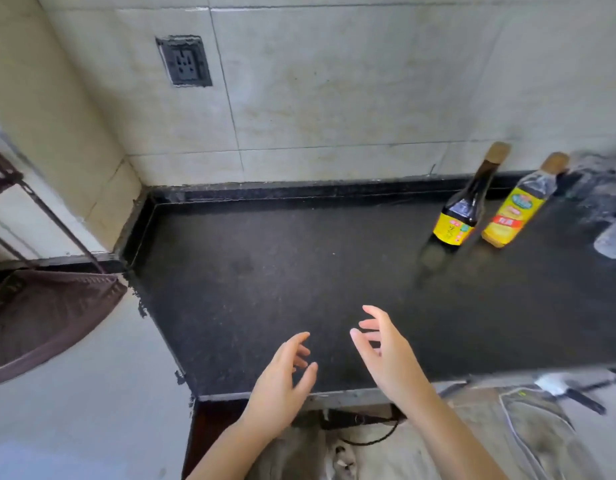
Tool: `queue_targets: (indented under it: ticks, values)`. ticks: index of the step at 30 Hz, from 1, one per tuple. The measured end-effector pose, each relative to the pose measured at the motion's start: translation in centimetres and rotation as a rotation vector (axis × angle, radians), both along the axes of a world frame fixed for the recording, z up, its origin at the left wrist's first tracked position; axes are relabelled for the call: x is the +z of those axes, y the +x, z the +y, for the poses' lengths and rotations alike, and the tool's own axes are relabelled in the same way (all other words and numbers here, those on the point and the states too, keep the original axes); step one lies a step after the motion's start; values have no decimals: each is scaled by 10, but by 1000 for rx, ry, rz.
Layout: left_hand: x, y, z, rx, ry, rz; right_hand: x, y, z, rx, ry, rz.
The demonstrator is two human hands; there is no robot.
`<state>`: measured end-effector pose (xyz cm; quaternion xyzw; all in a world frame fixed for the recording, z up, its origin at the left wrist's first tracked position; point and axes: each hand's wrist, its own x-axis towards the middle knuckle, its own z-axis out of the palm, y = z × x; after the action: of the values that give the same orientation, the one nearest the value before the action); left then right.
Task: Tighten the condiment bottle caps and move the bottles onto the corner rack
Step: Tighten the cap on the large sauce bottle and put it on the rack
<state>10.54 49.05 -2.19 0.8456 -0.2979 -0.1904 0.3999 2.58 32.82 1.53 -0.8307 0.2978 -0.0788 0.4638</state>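
Two condiment bottles stand at the back right of the black countertop (265,265). One is a dark bottle (467,206) with a yellow label and a tan cap. Beside it on the right is a clear bottle (518,207) with a yellow label and a tan cap. The brown corner rack (40,306) stands at the far left, beyond the counter's end. My left hand (282,379) and my right hand (386,355) hover over the counter's front edge, fingers spread, holding nothing and well apart from the bottles.
A wall socket (184,62) sits in the tiled back wall. Blurred clear plastic items (604,202) crowd the counter's far right. A raised black lip runs along the counter's back and left sides. A cable (369,438) hangs below the front edge.
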Motion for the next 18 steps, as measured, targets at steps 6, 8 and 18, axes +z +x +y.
queue_targets:
  ticks: [6,8,18]
  values:
    - [3,-34,-57,-253,9,32,-4,-82,-35,-300,23,-3]
    - [4,-43,-77,-286,12,25,-5,-105,-48,-361,25,-13]
    - [2,-134,-205,-338,-5,-15,-5,-195,-162,-383,-16,-12]
